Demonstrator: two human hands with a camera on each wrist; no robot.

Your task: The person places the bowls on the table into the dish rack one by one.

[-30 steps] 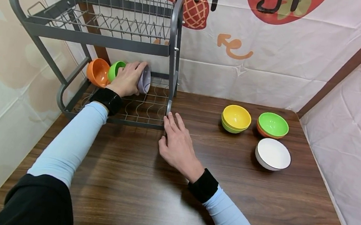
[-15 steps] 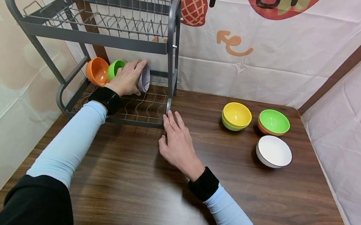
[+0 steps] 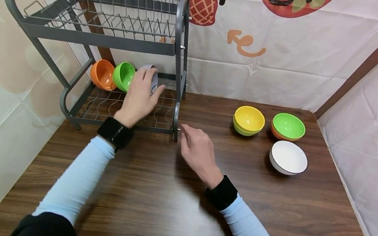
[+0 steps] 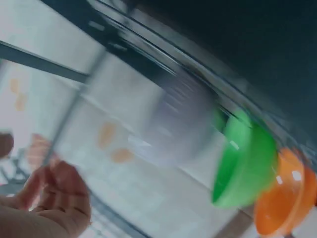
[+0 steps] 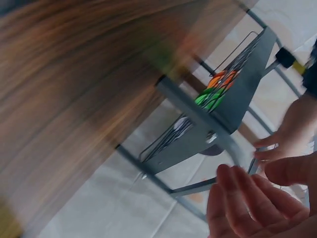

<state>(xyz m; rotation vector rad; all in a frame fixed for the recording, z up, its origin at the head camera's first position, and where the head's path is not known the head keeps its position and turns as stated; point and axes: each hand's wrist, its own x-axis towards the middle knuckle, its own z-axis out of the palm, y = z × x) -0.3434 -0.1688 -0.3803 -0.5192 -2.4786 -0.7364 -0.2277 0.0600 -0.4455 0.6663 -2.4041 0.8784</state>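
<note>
A lavender bowl (image 4: 181, 119) leans in the lower tier of the grey dish rack (image 3: 103, 41), beside a green bowl (image 3: 123, 76) and an orange bowl (image 3: 102, 74). My left hand (image 3: 140, 97) is in front of the lavender bowl and covers part of it in the head view. In the left wrist view that hand is apart from the bowl and holds nothing, its fingers loosely bent. My right hand (image 3: 199, 150) hovers just right of the rack's front leg, holding nothing; its fingers are relaxed. Both wrist views are partly blurred.
On the right of the wooden table (image 3: 164, 208) stand a yellow bowl (image 3: 249, 118) in a green one, another green bowl (image 3: 289, 125) in an orange one, and a white bowl (image 3: 288, 157) in front. The rack's upper tier overhangs the lower bowls. Fabric walls surround the table.
My left hand has let go of the lavender bowl and drawn back toward the front right. My right hand has come off the rack's front leg and moved slightly right and down.
</note>
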